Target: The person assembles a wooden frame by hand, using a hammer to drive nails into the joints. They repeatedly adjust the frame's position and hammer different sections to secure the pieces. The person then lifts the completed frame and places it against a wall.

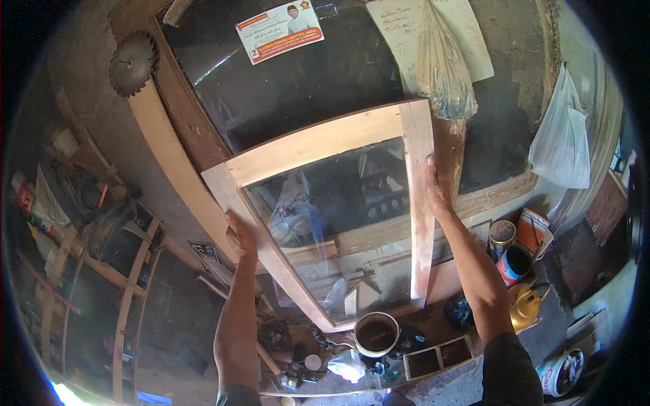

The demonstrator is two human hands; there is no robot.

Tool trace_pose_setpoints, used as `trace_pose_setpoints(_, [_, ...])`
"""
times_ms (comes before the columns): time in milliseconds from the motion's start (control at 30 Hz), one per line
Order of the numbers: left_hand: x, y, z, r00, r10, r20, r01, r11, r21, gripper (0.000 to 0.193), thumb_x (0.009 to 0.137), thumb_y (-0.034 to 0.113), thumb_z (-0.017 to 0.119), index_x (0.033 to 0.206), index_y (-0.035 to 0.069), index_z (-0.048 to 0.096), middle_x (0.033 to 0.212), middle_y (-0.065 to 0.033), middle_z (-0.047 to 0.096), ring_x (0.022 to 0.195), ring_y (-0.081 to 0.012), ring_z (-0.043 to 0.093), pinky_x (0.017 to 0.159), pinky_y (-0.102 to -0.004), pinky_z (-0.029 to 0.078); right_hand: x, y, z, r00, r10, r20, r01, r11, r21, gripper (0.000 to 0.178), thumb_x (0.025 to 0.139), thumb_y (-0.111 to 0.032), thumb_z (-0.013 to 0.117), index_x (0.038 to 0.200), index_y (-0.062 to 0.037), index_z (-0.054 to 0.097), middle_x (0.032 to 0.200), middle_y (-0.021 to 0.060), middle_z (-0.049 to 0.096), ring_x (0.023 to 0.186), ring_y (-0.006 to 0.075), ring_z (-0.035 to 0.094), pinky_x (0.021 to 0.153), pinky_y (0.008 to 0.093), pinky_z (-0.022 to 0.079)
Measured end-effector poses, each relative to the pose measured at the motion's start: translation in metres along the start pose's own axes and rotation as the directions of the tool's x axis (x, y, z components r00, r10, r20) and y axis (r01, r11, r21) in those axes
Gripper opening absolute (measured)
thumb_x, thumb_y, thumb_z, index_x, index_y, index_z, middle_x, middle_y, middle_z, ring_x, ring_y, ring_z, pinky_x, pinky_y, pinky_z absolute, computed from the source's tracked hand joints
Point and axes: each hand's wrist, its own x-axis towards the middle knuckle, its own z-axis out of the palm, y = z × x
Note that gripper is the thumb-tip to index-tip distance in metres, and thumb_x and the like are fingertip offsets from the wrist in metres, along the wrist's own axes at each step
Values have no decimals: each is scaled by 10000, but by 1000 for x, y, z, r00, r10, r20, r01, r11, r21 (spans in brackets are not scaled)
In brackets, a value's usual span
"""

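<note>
A pale wooden window frame (318,141) with a clear glass pane (352,216) stands tilted in front of me. My left hand (242,235) is closed round its left upright, a little above mid-height. Higher up, my right hand (437,184) grips the outer edge of the right upright, thumb on the front face. The fingers of both hands are partly hidden behind the wood. Below the frame's lower edge sits a round bucket (357,333) with dark contents, beside a crumpled clear plastic bag (347,365).
A toothed circular saw blade (133,63) hangs at upper left above a long board (169,145). White (560,139) and dusty (445,74) plastic bags hang at right. Paint cans (502,240), a yellow kettle (526,306) and a divided wooden box (439,358) stand lower right. Slatted wood (125,304) leans left.
</note>
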Motion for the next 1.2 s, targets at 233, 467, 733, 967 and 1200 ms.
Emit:
trace_pose_setpoints(233, [24,-38,-4,998,-25,-50,22,999,-48,699,1048,642,403,888,-3,618,720,-21,431,701,-174,398,636,-359,382,-4,-31,6,995,77,69,-65,985,-162,757,1050,-613,393,1382,48,553,1330,280,622,1326,377,550,1098,402,410])
trace_pose_setpoints(467, [22,-40,5,980,-123,157,141,984,-112,785,1002,714,426,1315,5,548,1127,-68,575,1020,-199,531,933,-369,444,18,-24,2,970,118,211,-60,962,-265,730,1067,-593,324,1412,16,531,1371,295,590,1320,442,540,1093,461,430])
trace_pose_setpoints(733, [14,-35,15,966,-234,111,235,972,6,706,1024,654,460,1272,11,615,1182,-66,641,1113,-202,573,1001,-346,441,26,-20,-1,947,140,290,-65,965,-253,713,1058,-568,388,1490,-3,443,1490,277,493,1412,389,465,1157,432,377])
trace_pose_setpoints(967, [-22,-59,-25,996,63,69,-70,992,105,590,1076,509,451,1287,-30,565,1170,-216,638,1117,-333,601,994,-436,446,16,19,-11,847,370,382,-355,928,-112,910,991,-710,439,1606,-57,291,1653,156,322,1521,285,300,1223,405,271])
trace_pose_setpoints(1200, [-233,-52,-138,923,-343,174,310,932,188,461,1079,391,508,1335,8,509,1141,-182,579,1120,-277,552,1004,-399,433,-34,58,-41,923,342,178,-381,881,282,617,1042,-488,524,1520,-107,444,1356,52,570,1250,190,544,1025,363,459])
